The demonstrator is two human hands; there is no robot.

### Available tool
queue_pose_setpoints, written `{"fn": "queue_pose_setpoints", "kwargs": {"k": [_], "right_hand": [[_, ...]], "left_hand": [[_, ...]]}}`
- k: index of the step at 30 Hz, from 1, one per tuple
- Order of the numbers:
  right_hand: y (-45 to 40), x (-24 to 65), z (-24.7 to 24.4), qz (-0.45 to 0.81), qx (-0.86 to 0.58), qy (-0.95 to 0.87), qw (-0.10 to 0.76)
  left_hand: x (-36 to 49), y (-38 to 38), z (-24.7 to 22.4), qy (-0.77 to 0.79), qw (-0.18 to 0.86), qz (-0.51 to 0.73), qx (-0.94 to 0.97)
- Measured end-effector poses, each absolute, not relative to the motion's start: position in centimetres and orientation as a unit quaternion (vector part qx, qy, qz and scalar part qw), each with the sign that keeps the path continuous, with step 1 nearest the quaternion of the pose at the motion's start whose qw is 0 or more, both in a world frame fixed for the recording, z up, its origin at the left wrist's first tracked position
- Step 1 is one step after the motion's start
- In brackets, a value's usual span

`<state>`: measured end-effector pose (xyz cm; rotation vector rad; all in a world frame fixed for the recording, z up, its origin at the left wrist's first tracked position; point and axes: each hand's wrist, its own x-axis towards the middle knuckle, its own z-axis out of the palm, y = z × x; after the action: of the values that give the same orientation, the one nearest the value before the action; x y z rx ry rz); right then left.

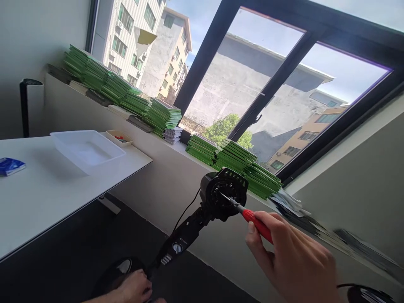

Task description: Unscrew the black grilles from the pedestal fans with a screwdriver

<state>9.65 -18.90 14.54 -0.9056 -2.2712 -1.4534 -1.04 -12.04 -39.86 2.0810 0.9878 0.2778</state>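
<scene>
In my right hand is a red-handled screwdriver, pinched between thumb and fingers. Its thin metal shaft points left across the open face of a black fan head, and the tip appears to touch or hover just over that face. No blades or front guard show on the fan. A black stand with a silver knob and a row of pale buttons slopes down from the head. My left hand is closed at the stand's lower end, beside a round black base; what its fingers grip is hidden.
Green-edged stacks of books line the sill under a dark-framed window. At left, a white table bears a translucent tray, a small tan box and a blue packet. A thin cable runs behind the fan.
</scene>
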Motion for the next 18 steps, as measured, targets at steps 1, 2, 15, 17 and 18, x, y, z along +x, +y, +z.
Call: {"fn": "queue_pose_setpoints", "kwargs": {"k": [1, 2, 15, 17, 18], "right_hand": [[-18.9, 9.6, 14.6, -0.509, -0.312, -0.789, 0.145], [-18.9, 9.6, 14.6, -0.514, -0.311, -0.787, 0.141], [-18.6, 8.7, 16.4, -0.518, -0.32, -0.788, 0.086], [-18.5, 8.2, 16.7, -0.5, -0.325, -0.799, 0.081], [-18.5, 8.1, 16.8, -0.487, -0.331, -0.804, 0.079]], "left_hand": [[-1.0, -12.0, -40.0, 0.398, 0.39, 0.107, 0.824], [-1.0, -12.0, -40.0, 0.403, 0.382, 0.106, 0.825], [-1.0, -12.6, -39.4, 0.397, 0.368, 0.132, 0.83], [-1.1, -12.9, -39.5, 0.392, 0.38, 0.158, 0.823], [-1.3, -13.0, -39.5, 0.392, 0.398, 0.182, 0.809]]}}
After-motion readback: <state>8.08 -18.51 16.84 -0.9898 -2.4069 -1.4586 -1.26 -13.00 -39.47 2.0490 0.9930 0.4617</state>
